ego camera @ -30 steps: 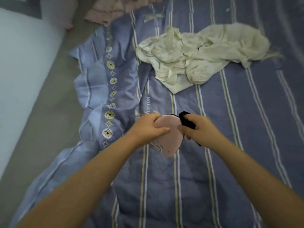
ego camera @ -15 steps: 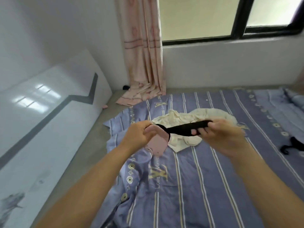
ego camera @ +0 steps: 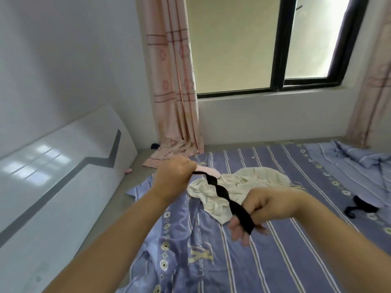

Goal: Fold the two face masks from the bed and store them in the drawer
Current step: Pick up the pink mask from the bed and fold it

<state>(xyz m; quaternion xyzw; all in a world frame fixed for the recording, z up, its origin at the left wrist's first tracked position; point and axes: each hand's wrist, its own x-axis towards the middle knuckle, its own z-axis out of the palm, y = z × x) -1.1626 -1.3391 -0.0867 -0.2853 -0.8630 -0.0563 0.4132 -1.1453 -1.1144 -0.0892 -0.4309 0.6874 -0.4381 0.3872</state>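
Note:
I hold a pink face mask (ego camera: 206,170) above the bed; only its edge shows, sticking out of my left hand (ego camera: 172,176), which is closed on it. Its black strap (ego camera: 224,194) runs twisted down to the right and wraps over the fingers of my right hand (ego camera: 260,210), which grips its end. A second, black mask (ego camera: 362,206) lies on the bed (ego camera: 275,250) at the far right, apart from both hands. No drawer is in view.
A crumpled cream cloth (ego camera: 243,187) lies on the striped purple sheet behind my hands. A white headboard (ego camera: 63,176) runs along the left. Pink curtains (ego camera: 173,81) hang by the window, and a rumpled blue blanket (ego camera: 359,159) lies at the back right.
The view tilted up from the bed to the window. My left hand rose with the pink mask; my right hand pulled the black strap down and right, stretching and twisting it.

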